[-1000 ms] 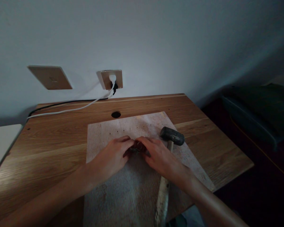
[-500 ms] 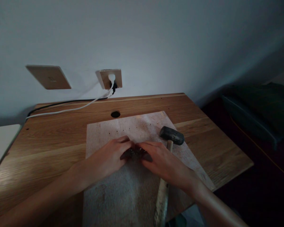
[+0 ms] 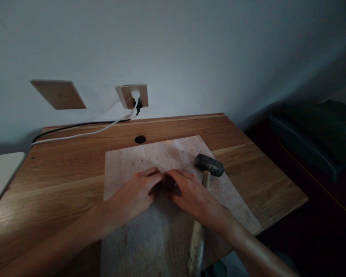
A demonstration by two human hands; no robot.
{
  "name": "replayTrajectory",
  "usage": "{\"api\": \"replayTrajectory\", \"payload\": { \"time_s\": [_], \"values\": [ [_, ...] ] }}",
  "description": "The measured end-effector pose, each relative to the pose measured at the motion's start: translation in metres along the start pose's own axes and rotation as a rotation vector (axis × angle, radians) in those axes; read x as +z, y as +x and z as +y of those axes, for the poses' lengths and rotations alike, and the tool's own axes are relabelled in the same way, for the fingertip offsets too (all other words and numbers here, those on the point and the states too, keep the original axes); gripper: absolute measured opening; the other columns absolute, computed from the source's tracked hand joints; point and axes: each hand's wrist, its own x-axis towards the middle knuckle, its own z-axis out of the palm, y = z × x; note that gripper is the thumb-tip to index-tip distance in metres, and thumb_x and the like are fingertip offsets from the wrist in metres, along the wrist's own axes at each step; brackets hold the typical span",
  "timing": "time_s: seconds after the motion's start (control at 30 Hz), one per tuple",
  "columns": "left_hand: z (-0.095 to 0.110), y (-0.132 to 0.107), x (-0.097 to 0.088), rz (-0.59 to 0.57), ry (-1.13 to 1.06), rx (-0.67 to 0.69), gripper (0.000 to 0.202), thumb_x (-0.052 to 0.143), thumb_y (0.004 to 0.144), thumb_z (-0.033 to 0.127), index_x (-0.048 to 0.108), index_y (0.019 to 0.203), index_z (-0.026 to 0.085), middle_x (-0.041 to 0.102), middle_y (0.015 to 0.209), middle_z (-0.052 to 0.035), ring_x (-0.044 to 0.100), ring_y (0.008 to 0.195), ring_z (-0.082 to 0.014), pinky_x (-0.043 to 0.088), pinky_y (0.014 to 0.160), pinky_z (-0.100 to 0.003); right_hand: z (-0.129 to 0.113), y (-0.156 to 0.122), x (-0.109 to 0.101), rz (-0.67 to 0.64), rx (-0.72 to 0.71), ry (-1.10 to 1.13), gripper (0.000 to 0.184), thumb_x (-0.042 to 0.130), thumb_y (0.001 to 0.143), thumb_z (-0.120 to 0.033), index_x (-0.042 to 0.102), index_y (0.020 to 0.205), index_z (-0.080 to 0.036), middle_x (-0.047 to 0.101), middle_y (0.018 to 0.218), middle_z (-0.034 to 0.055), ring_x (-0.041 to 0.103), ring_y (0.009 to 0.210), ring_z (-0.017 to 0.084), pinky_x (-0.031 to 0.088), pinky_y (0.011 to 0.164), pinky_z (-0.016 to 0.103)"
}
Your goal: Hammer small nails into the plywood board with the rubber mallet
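Over the middle of a pale wooden board (image 3: 132, 238), my left hand (image 3: 142, 188) and my right hand (image 3: 186, 190) meet at the fingertips. Both are closed around something small and thin, perhaps metallic, which the fingers and shadow mostly hide; I cannot make out its kind. A mallet lies on the board to the right, its black head (image 3: 209, 164) beyond my right hand. Its worn, light handle (image 3: 196, 246) runs toward me, passing under my right hand and wrist. Several small dark holes or dots form a row across the board's far part.
The board rests on a wooden desk (image 3: 60, 161) with a round cable hole (image 3: 140, 139). A wall socket (image 3: 135, 96) holds plugs with a white and a black cable (image 3: 83, 124) running left. A blank wall plate (image 3: 59, 94) is farther left. Dark green fabric (image 3: 320, 134) lies right.
My right fingers have lifted slightly and curled closer to the left ones. The small item between them is less visible now. The mallet and board stay put.
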Motion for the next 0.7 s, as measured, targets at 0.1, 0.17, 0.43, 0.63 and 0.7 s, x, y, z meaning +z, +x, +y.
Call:
{"api": "replayTrajectory", "payload": {
  "time_s": [0.1, 0.17, 0.43, 0.63, 0.7],
  "values": [
    [0.0025, -0.0001, 0.0, 0.018, -0.024, 0.008, 0.032, 0.056, 0.084, -0.003, 0.068, 0.101, 0.021, 0.07, 0.107, -0.0033, 0.071, 0.099, -0.0191, 0.059, 0.098, -0.037, -0.0026, 0.0002, 0.0007, -0.01, 0.015, -0.011, 0.028, 0.066, 0.087, 0.0, 0.064, 0.108, -0.019, 0.075, 0.11, 0.0082, 0.071, 0.106, 0.025, 0.055, 0.097, 0.042],
    [0.0033, -0.0003, 0.0004, 0.017, -0.027, 0.009, 0.033, 0.056, 0.083, -0.004, 0.068, 0.102, 0.021, 0.07, 0.109, -0.0031, 0.071, 0.1, -0.0186, 0.059, 0.098, -0.037, -0.0045, -0.0012, -0.0003, -0.024, 0.026, -0.023, 0.03, 0.063, 0.086, 0.002, 0.065, 0.109, -0.018, 0.075, 0.111, 0.0091, 0.07, 0.109, 0.026, 0.055, 0.099, 0.043],
    [-0.0007, -0.0009, 0.0058, 0.015, 0.016, 0.008, 0.032, 0.054, 0.088, -0.002, 0.071, 0.104, 0.02, 0.071, 0.106, -0.0034, 0.072, 0.099, -0.0193, 0.061, 0.095, -0.037, -0.0012, -0.0058, 0.0033, 0.028, -0.029, -0.02, 0.032, 0.062, 0.085, 0.005, 0.068, 0.108, -0.016, 0.074, 0.111, 0.0085, 0.07, 0.108, 0.024, 0.056, 0.1, 0.041],
    [-0.0007, -0.0001, 0.0052, -0.011, 0.018, 0.028, 0.035, 0.054, 0.09, -0.004, 0.077, 0.104, 0.018, 0.073, 0.108, -0.0049, 0.073, 0.101, -0.0186, 0.059, 0.098, -0.034, -0.0003, -0.0043, 0.008, 0.072, -0.013, -0.017, 0.032, 0.065, 0.087, 0.005, 0.07, 0.11, -0.016, 0.076, 0.111, 0.0086, 0.072, 0.106, 0.025, 0.058, 0.098, 0.041],
    [0.0012, -0.0006, 0.0014, -0.038, 0.062, 0.034, 0.033, 0.055, 0.092, -0.002, 0.077, 0.104, 0.02, 0.073, 0.111, -0.0043, 0.073, 0.102, -0.0185, 0.059, 0.099, -0.035, 0.0002, -0.0054, 0.0065, 0.073, -0.018, -0.025, 0.032, 0.066, 0.086, 0.004, 0.07, 0.11, -0.017, 0.077, 0.11, 0.0082, 0.073, 0.107, 0.025, 0.059, 0.097, 0.041]
  ]
}}
